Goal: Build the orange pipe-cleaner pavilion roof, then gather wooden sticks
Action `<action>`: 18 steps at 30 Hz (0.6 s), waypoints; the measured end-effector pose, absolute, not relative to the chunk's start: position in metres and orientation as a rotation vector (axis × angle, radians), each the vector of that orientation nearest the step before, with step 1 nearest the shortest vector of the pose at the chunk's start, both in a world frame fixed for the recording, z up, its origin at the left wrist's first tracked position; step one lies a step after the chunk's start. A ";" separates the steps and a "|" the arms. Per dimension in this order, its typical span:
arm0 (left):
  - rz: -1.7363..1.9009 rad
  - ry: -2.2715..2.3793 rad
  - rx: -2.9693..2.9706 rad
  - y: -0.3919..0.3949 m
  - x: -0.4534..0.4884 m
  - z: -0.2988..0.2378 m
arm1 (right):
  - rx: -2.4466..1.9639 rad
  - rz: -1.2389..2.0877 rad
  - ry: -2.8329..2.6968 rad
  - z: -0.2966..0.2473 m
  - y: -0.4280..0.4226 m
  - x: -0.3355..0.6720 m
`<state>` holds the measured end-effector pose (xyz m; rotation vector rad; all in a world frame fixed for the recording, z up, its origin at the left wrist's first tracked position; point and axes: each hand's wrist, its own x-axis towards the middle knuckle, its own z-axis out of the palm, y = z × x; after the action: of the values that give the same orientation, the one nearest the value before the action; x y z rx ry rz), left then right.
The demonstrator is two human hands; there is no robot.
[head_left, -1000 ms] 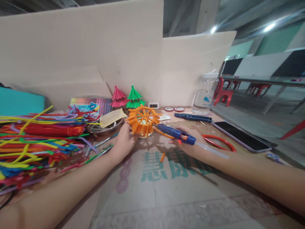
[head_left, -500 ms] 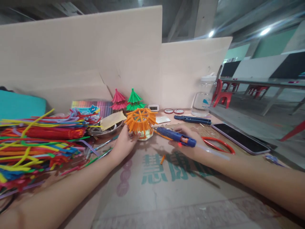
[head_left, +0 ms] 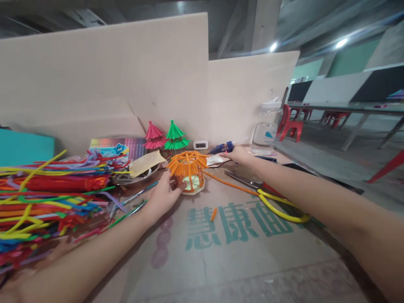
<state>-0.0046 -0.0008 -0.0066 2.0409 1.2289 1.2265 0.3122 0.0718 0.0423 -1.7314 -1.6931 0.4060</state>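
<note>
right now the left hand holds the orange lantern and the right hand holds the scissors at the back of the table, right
Not quite: in the head view the right hand holds the blue glue gun there; the scissors lie untouched. The left hand does hold the orange lantern.

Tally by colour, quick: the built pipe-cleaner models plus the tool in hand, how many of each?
Orange: 1, the orange model gripped by the left hand
Pink: 1, the pink tree
Green: 1, the green tree
Blue: 1, the glue gun in the right hand
Total: 4
</note>
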 end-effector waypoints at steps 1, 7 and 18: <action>1.220 1.231 2.039 -0.001 -0.004 -0.007 | -1.752 0.400 -1.706 0.040 0.077 0.310; 1.213 1.229 2.050 -0.002 -0.002 -0.006 | -1.821 0.327 -1.826 0.034 0.085 0.309; 1.278 1.245 2.092 -0.002 -0.003 -0.009 | -1.555 0.089 -2.091 0.061 -0.007 0.327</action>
<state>-0.0031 -0.0024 -0.0086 2.0921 1.2452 1.2779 0.3269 -0.0072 0.0606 -1.5547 -2.0913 0.0892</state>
